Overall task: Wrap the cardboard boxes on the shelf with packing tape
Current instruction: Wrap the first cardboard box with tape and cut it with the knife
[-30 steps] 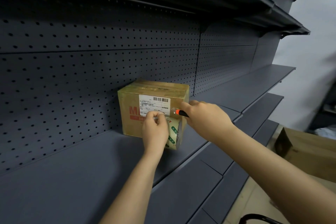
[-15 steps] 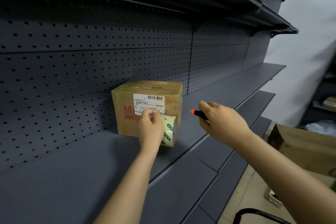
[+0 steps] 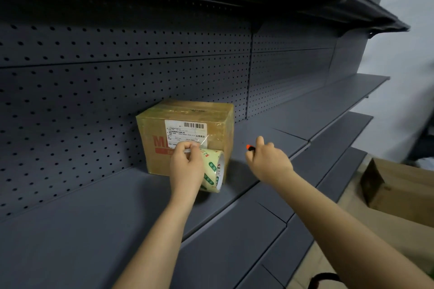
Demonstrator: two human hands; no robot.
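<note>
Half the tape roll (image 3: 214, 169) behind left hand (image 3: 186, 167)

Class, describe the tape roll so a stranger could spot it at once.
On the dark grey shelf stands one cardboard box with a barcode label. At its lower right corner, beside the left hand, is the packing tape roll: the only round thing, clear with green print.

Taped cardboard box (image 3: 187, 134) upright on shelf (image 3: 94, 218)
</note>
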